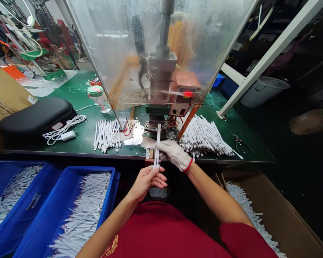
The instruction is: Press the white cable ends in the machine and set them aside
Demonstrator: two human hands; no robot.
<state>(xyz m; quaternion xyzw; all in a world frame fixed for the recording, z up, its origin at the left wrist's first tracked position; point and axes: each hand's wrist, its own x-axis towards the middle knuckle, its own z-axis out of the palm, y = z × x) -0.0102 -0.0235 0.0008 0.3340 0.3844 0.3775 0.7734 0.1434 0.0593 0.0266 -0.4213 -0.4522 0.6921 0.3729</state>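
Nearest, between a long blue plastic box [113,195] at left and an open brown cardboard box [274,204] at right, there is dark open room for the arms, and it reaches to the front edge of the green surface [250,129]. The bare left hand [147,178], just before this edge, has its fingers pinched on the lower end of a thin, flat white strip [158,132]; the right hand [174,154], in a white knitted glove with red cuff, grasps it about the middle. The strip looks straight, almost upright in view, and seems double below the glove. On both sides lie similar loose strips: a small group [107,135] left, a large pile [206,138] right, which narrows the side room. Farther, the grey-green metal press [157,109] and its cloudy transparent plastic sheet [110,21] block the way forward.
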